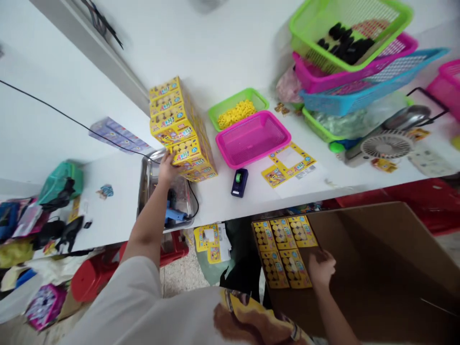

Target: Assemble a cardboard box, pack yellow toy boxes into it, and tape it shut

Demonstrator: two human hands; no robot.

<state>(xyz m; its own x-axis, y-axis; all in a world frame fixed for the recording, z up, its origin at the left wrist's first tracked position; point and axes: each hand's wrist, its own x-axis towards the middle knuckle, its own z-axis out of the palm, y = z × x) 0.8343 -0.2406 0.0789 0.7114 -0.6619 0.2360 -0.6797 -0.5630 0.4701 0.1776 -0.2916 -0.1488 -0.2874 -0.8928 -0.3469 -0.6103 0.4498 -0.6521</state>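
A tall stack of yellow boxes (196,155) stands on the white table, and my left hand (168,167) touches its left side, fingers against a box in the lower part. My right hand (322,268) is over the large cardboard box (362,254), just right of several yellow boxes (282,251) packed in its left part. The fingers of my right hand are curled and somewhat blurred; nothing can be made out in them. A blue tape dispenser (239,183) lies on the table right of the stack.
A pink basket (253,139) and a green basket of yellow pieces (237,112) sit mid-table, beside flat yellow card (288,164). Stacked baskets (354,91) and a small fan (387,144) are at right. Behind my left arm is a metal tray (145,179) with a blue glue gun (175,214).
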